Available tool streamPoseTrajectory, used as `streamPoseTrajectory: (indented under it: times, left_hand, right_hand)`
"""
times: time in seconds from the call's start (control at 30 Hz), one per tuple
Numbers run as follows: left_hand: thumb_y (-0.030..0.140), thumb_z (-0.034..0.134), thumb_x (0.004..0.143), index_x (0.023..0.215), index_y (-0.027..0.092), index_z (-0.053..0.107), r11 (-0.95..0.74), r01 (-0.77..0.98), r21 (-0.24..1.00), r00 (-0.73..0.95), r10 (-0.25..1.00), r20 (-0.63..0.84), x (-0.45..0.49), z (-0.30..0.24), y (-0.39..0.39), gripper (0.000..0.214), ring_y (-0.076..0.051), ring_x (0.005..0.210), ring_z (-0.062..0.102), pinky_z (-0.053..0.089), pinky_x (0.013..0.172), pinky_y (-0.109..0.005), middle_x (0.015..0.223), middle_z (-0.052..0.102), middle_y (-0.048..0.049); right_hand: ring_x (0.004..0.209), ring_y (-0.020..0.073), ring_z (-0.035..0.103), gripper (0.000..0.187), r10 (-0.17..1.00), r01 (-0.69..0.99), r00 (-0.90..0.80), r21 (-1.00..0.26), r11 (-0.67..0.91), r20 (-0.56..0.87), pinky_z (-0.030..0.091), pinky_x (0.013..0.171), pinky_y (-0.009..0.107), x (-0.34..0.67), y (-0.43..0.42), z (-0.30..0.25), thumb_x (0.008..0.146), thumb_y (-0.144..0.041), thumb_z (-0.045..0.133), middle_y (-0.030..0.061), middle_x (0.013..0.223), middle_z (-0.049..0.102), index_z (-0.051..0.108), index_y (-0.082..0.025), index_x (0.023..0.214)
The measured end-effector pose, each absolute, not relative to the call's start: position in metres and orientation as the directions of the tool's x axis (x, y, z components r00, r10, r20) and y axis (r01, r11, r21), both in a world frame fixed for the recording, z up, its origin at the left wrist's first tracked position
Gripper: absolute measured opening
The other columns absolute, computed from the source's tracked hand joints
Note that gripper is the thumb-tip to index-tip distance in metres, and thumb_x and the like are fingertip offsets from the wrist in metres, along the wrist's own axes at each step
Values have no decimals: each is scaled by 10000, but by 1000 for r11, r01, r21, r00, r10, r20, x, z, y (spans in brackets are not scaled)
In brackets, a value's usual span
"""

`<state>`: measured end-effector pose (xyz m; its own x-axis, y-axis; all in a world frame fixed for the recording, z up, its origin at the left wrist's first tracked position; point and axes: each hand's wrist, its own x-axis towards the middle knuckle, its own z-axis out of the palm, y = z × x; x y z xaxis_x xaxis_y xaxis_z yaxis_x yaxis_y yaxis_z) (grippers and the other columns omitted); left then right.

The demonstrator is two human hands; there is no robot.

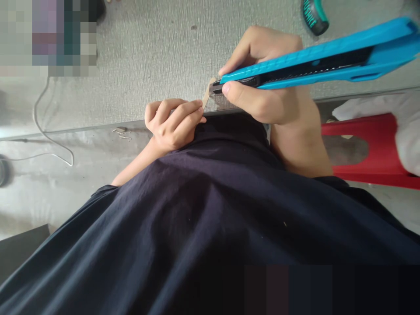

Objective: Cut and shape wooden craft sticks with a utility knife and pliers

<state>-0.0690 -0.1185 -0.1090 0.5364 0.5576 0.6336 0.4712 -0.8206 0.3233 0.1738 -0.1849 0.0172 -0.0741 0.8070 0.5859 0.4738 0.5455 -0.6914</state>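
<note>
My right hand (262, 83) is closed round a blue utility knife (315, 54), its thumb near the blade end. The knife's tip touches or lies just over the upper part of a thin, pale wooden stick (206, 95). My left hand (177, 120) pinches the stick's lower end at the table edge; that end is hidden behind the fingers. The stick slants upward over the grey textured tabletop (147, 57).
A black and teal object with lettering (314, 17) lies at the top right of the table. A red stool (380, 144) with grey cloth (408, 131) stands at right. A thin cable (36, 107) hangs at left. Small scraps (122, 133) lie on the floor.
</note>
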Motion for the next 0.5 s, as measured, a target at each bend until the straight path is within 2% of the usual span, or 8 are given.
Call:
streamPoseTrajectory:
  times: [0.13, 0.3, 0.5]
  left_hand:
    - [670, 525, 1155, 1108, 367, 800, -826, 483, 291, 529, 540, 654, -70, -111, -118, 412, -336, 1093, 834, 524, 1027, -685, 1153, 901, -45]
    - [679, 529, 1157, 1098, 358, 801, -825, 460, 327, 521, 549, 653, -69, -114, -117, 424, -332, 1089, 835, 517, 1034, -676, 1164, 904, -42]
    - [630, 529, 1176, 1085, 355, 810, -854, 482, 194, 468, 439, 767, -68, -115, -115, 404, -294, 1023, 837, 517, 1008, -618, 1101, 908, -8]
  right_hand:
    - [779, 146, 697, 113, 800, 476, -80, -682, 555, 595, 500, 706, 306, 174, -185, 17, 843, -278, 686, -45, 887, 773, 731, -228, 935]
    - [763, 128, 692, 110, 789, 469, -81, -675, 570, 609, 498, 701, 283, 172, -186, 15, 867, -276, 692, -50, 891, 784, 742, -218, 947]
    - [732, 169, 687, 70, 755, 559, -61, -605, 567, 652, 529, 690, 327, 166, -185, 16, 875, -276, 678, -34, 839, 771, 735, -242, 899]
